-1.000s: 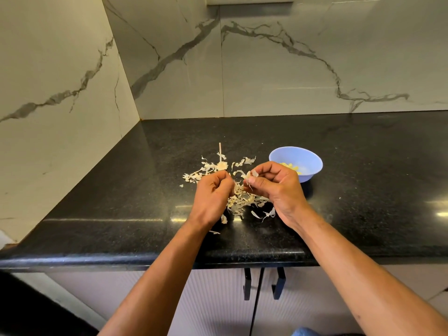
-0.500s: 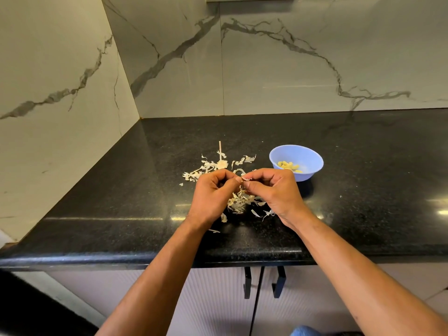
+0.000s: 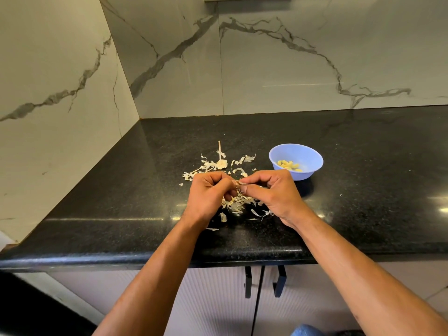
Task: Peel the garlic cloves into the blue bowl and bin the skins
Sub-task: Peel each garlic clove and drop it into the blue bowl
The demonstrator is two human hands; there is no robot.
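We see the fingers (image 3: pixel 238 190) of both hands curled and meeting tip to tip above the table (image 3: pixel 363 190), pinching a small garlic clove (image 3: pixel 238 183) between them; only a sliver of it shows, pale with a brownish edge, and we cannot tell how much skin is on it. The left hand (image 3: pixel 208 197) has its knuckles up and its thumb and forefinger closed on the clove from the left. The right hand (image 3: pixel 271 195) grips the same clove from the right, thumb underneath and forefinger on top, the other fingers tucked in.

Directly below the hands lies a heap of garlic skins (image 3: pixel 234 204), papery and off-white, with loose flakes trailing toward the near edge of the table. More skins (image 3: pixel 208 166) are scattered behind the hands, and among them a thin pale stalk (image 3: pixel 219 150) points away from us, with a pale lump at its near end.

The blue bowl (image 3: pixel 312 157) sits to the right of the far skins, near the right hand but apart from it. In it we see a small cluster of peeled cloves (image 3: pixel 289 165), yellowish, lying on the bottom.

The table is black speckled stone with a rounded front edge. Marble-patterned walls (image 3: pixel 291 69) rise behind it and on the left. Below the edge are pale cupboard doors (image 3: pixel 213 299) with two black handles (image 3: pixel 278 282).
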